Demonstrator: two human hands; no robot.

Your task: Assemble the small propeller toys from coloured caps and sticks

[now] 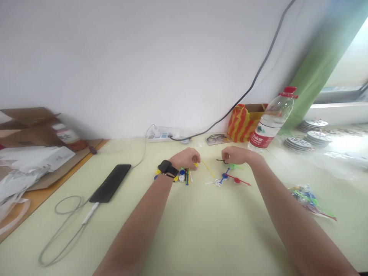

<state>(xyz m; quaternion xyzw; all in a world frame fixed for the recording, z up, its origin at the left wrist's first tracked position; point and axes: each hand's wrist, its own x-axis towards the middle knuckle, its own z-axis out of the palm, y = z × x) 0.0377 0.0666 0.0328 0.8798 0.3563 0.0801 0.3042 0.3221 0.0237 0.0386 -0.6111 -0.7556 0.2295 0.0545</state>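
My left hand (187, 158), below which small coloured discs and sticks lie, is closed with its fingertips on a yellow piece (196, 165). A white disc (181, 178) and a blue disc (182, 172) are near the wrist, beside thin dark, yellow and blue sticks (187, 177). My right hand (232, 155) pinches a black arrow piece (220, 160). Under and in front of it lie a green piece (235, 166), a blue arrow with a disc (224, 176), a red arrow with a disc (237, 180) and a white one (217, 183). A yellow stick (208, 169) lies between the hands.
A black phone (110, 183) with a cable lies left. Behind are a power strip (160, 137), a striped bag (243, 123) and a water bottle (271, 122). At right are stacked discs (297, 144) and a bag of coloured parts (309, 199); a cardboard box (34, 128) stands far left.
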